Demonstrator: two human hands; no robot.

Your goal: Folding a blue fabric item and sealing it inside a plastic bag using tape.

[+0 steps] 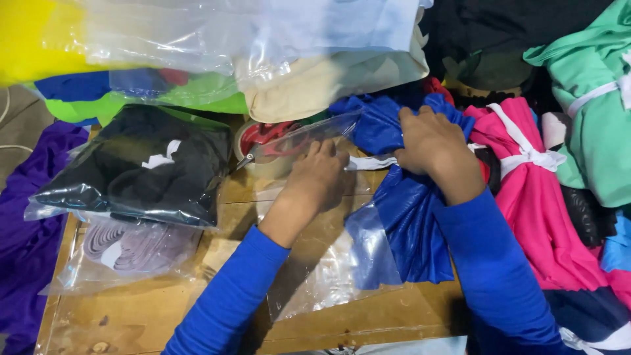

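A clear bag [131, 164] with black cloth lies near the table's [164, 322] left edge, on a clear bag [125, 253] of pale purple cloth. Another clear bag [328, 263], part-filled with blue cloth, lies mid-table.

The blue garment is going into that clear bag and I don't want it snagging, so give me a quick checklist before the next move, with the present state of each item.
1. Blue garment partly inside the clear bag: ok, its lower part lies under the plastic.
2. Right hand has a grip on the bunched top of the garment: ok.
3. Left hand at the bag's opening: ok, fingers rest by the plastic edge.
4. White tie clear of the opening: cannot tell.
5. Scissors away from the hands: not ok, they lie just beside the left hand.
6. Bag flat on the wooden table: ok.
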